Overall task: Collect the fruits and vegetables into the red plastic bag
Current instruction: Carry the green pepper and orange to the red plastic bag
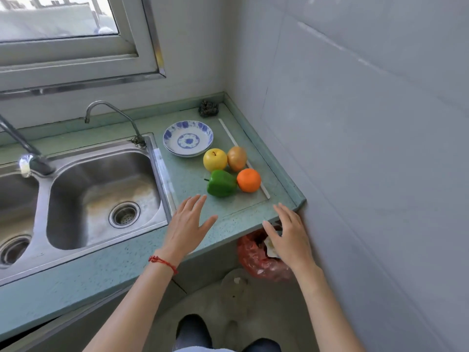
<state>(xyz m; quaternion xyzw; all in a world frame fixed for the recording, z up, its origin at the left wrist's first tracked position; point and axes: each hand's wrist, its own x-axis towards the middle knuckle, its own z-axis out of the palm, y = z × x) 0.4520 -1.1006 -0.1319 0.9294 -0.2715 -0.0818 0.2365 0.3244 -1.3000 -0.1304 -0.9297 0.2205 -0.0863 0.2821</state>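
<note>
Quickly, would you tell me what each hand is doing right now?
Left hand: open, empty, over the counter.
Right hand: open, empty, above the red bag.

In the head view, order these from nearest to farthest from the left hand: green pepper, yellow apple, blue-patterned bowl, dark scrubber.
From the left hand:
1. green pepper, just beyond the fingertips.
2. yellow apple, behind the pepper.
3. blue-patterned bowl, farther back, near the sink.
4. dark scrubber, in the back corner.

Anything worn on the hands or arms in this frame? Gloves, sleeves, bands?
No gloves, no sleeves in view: both forearms are bare. The left hand has a thin red string bracelet at the wrist. The right hand wears nothing visible, no rings or watch.
</note>
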